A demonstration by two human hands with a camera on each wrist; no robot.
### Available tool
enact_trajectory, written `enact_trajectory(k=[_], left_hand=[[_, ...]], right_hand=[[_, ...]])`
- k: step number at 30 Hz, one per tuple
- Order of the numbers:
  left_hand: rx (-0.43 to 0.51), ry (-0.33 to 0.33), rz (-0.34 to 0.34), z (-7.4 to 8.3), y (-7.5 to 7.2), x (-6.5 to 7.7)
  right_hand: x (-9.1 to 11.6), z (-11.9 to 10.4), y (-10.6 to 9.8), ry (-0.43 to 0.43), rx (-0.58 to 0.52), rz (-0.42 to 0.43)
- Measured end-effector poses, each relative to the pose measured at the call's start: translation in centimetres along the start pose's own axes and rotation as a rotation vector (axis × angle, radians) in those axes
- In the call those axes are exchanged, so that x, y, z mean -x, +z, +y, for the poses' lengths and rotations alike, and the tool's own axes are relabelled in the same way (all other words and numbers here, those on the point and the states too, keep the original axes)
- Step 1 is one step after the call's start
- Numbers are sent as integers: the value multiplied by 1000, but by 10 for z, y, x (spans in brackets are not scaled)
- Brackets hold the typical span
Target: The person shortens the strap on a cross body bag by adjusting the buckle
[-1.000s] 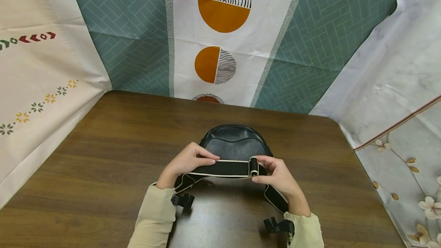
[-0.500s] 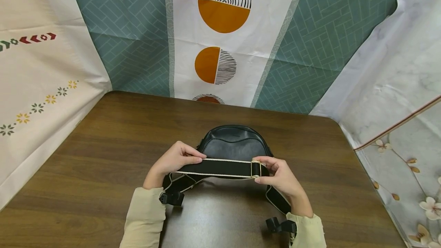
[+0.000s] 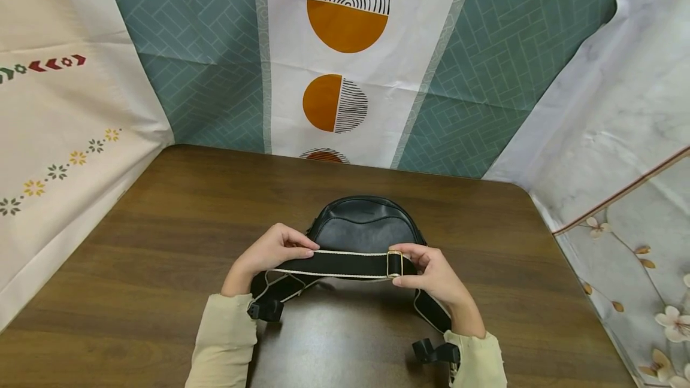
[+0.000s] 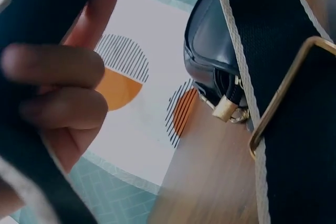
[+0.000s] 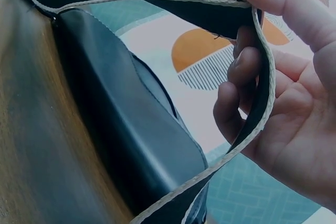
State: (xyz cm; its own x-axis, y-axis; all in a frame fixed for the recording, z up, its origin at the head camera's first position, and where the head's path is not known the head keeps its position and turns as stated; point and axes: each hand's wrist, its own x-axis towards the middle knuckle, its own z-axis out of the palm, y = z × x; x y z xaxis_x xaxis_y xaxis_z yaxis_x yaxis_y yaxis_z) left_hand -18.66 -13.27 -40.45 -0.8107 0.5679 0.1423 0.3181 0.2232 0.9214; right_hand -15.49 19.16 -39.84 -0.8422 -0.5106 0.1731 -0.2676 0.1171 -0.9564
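Observation:
A black bag with a curved top stands on the wooden table. In front of it a black strap with white edging is stretched sideways between both hands. My left hand pinches the strap's left part between thumb and fingers. With thumb and fingertips, my right hand holds the strap at the gold slider buckle. The right wrist view shows the strap looping down across the palm toward the bag. In the left wrist view a gold clasp hangs at the bag's end.
The brown wooden table runs back to a green and white patterned cloth. Pale cloths with printed flowers hang at the left and right. Small black wrist mounts sit under both wrists.
My left hand has moved left along the strap, so a longer stretch shows between the hands. The buckle has turned its gold frame more toward the head view. The bag stays put.

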Motion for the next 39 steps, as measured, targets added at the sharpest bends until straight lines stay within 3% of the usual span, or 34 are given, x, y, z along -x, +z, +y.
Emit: enact_trajectory(k=[6,14,22,33,39], left_hand=[[-53,-39,-5,-1,1,0],[-80,-125,65,4,-1,7],[-119,-122,109,17,-3,11],[-192,23,24,31,26,-13],[-202,54,53,36,45,-27]], right_hand=[[-1,1,1,11,-7,14],[-1,2,2,35,-2,28],[-2,2,1,38,23,42],[-2,3,1,36,32,45],[-3,6,2,35,-5,41]])
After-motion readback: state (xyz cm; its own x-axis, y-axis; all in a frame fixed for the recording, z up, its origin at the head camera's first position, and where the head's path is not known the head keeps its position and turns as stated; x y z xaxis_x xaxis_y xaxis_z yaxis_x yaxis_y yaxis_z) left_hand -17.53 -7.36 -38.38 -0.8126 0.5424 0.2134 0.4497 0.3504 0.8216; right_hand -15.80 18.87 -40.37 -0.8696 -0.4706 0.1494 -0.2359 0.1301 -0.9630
